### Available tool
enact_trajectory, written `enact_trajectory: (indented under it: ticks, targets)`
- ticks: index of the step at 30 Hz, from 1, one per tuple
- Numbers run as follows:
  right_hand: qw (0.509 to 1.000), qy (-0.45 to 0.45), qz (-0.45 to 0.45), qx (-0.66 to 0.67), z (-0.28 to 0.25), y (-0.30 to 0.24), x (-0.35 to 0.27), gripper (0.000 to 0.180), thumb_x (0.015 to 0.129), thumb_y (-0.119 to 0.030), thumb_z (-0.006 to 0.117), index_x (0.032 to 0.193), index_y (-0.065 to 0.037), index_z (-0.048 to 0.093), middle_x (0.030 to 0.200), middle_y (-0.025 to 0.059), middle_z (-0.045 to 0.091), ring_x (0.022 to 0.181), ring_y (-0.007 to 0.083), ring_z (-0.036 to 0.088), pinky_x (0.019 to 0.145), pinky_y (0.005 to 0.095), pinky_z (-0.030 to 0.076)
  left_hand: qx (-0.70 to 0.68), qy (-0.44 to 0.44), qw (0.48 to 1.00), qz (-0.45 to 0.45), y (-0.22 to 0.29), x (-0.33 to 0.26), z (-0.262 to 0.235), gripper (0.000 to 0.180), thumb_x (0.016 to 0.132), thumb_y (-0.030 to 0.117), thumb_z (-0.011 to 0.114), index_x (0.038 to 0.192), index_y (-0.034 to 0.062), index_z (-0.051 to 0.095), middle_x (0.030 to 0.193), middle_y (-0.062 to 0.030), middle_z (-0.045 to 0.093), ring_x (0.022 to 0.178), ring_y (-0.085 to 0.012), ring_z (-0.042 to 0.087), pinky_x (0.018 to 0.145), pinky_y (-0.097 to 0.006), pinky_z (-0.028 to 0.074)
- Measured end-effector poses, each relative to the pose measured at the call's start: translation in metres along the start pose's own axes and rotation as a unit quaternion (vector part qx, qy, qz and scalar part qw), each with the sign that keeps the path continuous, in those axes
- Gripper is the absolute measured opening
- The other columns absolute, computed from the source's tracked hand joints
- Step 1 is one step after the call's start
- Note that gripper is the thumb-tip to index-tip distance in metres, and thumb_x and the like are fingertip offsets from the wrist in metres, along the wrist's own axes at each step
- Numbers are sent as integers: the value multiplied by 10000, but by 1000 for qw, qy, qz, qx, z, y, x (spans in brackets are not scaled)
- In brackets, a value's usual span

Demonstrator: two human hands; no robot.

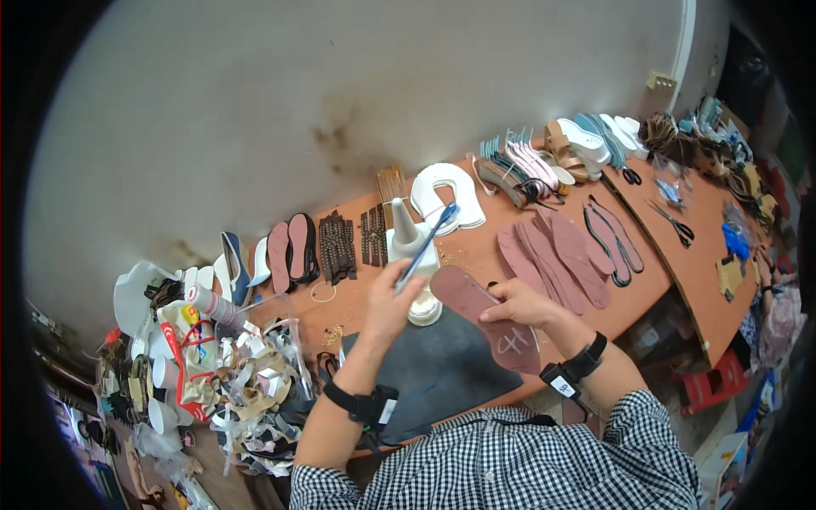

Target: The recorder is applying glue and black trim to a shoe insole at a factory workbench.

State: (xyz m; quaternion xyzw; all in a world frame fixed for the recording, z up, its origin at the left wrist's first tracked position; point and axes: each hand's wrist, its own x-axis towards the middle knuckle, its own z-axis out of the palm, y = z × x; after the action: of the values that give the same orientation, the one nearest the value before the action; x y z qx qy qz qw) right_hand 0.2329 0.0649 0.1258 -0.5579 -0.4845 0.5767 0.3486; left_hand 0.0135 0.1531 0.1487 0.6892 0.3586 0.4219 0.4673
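My left hand (391,299) is closed round a slim blue brush (422,246), which looks like a toothbrush and slants up to the right. With thumb on top and fingers beneath, my right hand (512,304) grips a mauve shoe insole (476,310) that bears a white mark near its lower end. The insole is held over a dark rubber mat (425,365). A small white tub (425,311) with pale stuff in it stands between my hands. Just behind it is a white container with a cone-shaped top (406,228).
More mauve insoles (544,255) lie to the right, near black-edged sole outlines (614,240). Scissors (676,225) rest farther right. Woven brown straps (338,246), finished soles (289,246) and white U-shaped pieces (449,197) line the back. Scraps (263,391) heap at left.
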Motion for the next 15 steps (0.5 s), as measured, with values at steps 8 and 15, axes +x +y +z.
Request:
enact_trajectory:
  ticks: [8,15]
  targets:
    - [998,9,36,-53,-10,6,-4,143,706,-57,695,825,16,662,735,22,603,641,101,535,612,256,432,245,-55,957,142,-9,-14,-39,194,792,77,598,980,40,620,713,-79,575,644,-151,539,598,-261,420]
    - [996,-26,76,-37,-6,-1,-5,161,707,-43,687,850,26,663,721,36,626,627,99,564,603,241,453,343,-86,919,177,0,-14,-35,221,763,147,637,976,87,634,673,-94,558,594,-231,547,545,-311,425]
